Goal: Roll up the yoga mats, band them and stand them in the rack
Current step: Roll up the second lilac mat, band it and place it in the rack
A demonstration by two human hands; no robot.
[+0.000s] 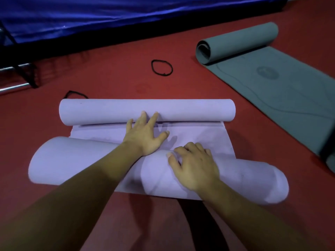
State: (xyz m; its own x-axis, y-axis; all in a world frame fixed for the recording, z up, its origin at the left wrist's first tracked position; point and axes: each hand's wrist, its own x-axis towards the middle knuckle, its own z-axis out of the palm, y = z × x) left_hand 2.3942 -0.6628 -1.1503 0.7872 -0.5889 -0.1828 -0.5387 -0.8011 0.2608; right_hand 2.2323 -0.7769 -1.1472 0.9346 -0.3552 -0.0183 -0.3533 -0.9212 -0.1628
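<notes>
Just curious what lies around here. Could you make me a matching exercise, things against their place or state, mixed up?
1 purple mat
2 grey mat
3 round black band
4 blue cloth

a whole loop on the red floor
b under the left hand and right hand
c partly rolled, far right
d across the far edge

Pairs: 1-b, 2-c, 3-a, 4-d

The lilac mat (181, 109) looks matt and smooth (foam-like); beyond it, the blue cloth (108, 13) is glossy; left of it, the metal tubes (12, 88) shine.
</notes>
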